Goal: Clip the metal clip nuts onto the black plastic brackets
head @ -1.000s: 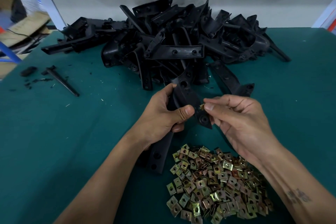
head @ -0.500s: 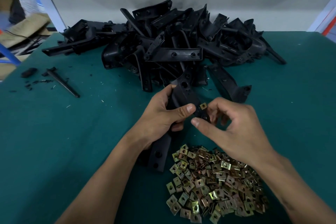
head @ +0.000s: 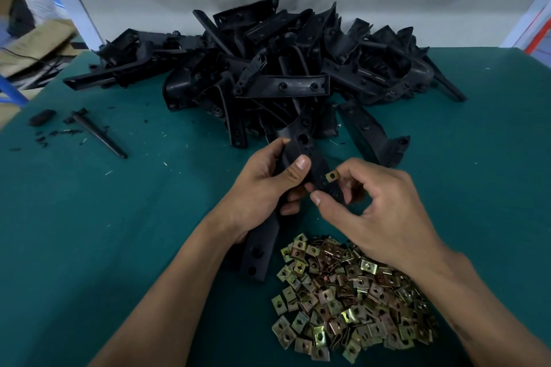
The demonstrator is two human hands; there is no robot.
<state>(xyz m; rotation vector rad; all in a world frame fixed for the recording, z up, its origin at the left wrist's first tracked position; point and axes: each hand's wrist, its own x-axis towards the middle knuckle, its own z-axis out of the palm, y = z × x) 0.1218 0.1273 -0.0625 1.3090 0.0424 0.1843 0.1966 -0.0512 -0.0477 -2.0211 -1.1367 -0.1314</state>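
The person's left hand (head: 262, 188) is wrapped around the middle of a long black plastic bracket (head: 301, 146), thumb pressed across its face. The bracket's long axis runs from near the body, its lower end over the green table mat (head: 89, 232), up and away toward the heap of black plastic brackets (head: 283, 68). A small brass-coloured metal clip nut (head: 332, 176) sits on the bracket's right edge. The right hand (head: 378, 211) pinches that end, thumb below. A pile of loose brass-coloured clip nuts (head: 348, 301) lies just beside the bracket's lower end.

A workshop bench — green mat (head: 89, 217), heaped black brackets (head: 268, 68), clip nuts (head: 351, 301).
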